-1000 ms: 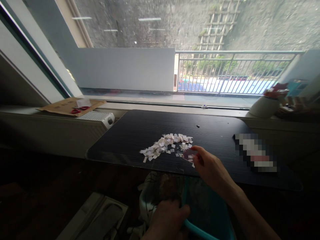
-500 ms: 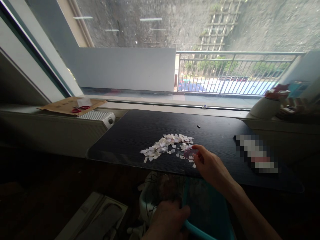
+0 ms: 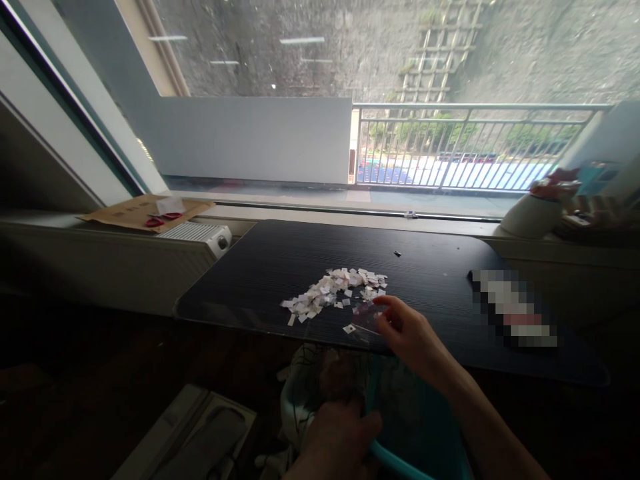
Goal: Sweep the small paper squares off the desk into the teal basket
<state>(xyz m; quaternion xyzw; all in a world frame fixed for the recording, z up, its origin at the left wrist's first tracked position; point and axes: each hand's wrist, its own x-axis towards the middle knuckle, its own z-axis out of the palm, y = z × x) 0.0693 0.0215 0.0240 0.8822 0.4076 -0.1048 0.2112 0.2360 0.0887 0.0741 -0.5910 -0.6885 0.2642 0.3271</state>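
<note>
A heap of small white paper scraps (image 3: 333, 292) lies on the black table (image 3: 280, 267) near its front edge. My right hand (image 3: 410, 333) rests at that edge, fingers pinched on a small flat card-like piece (image 3: 369, 319) that touches a few loose scraps. Below the edge, my left hand (image 3: 337, 443) is closed on the rim of a teal bin (image 3: 415, 427), which sits under the table's edge.
A blurred flat object (image 3: 515, 307) lies on the table's right side. A white pot (image 3: 531, 215) stands on the sill at right. Brown cardboard with red scissors (image 3: 145, 212) and a white radiator (image 3: 197, 233) sit at left. A window and railing lie beyond.
My right hand has slid the card-like piece left and toward the front edge, pushing a few scraps with it. The left hand and bin have barely moved.
</note>
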